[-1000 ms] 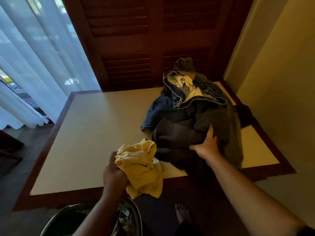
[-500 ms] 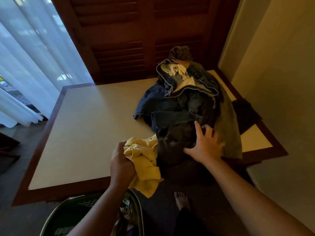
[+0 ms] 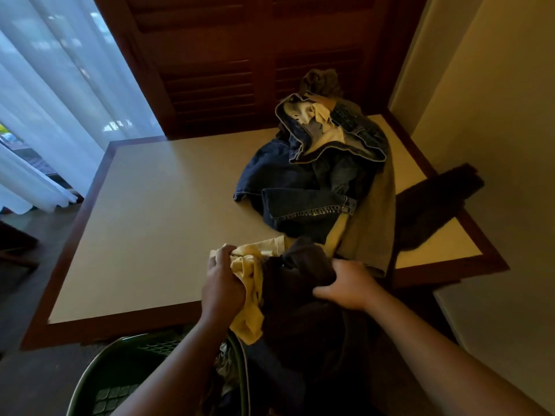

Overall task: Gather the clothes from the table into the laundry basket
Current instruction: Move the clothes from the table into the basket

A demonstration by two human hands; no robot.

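My left hand point(image 3: 222, 283) is shut on a crumpled yellow cloth point(image 3: 249, 298) at the table's near edge. Beside it, my right hand point(image 3: 348, 285) grips a dark garment point(image 3: 300, 283) that hangs over the edge toward the floor. Behind them lies a pile with blue jeans point(image 3: 303, 187), an olive garment point(image 3: 372, 223) and a dark piece point(image 3: 432, 205) at the right side of the cream table point(image 3: 156, 223). The dark green laundry basket point(image 3: 120, 376) stands on the floor below my left arm, some cloth inside it.
Dark wooden louvred doors point(image 3: 228, 64) stand behind the table. White curtains point(image 3: 51, 94) hang at the left, and a cream wall point(image 3: 492, 130) closes the right side. The table has a raised dark wooden rim point(image 3: 81, 205).
My right hand has closed on the dark garment and pulled it toward the near edge, off the pile. My left hand stays on the yellow cloth. The view has tilted downward.
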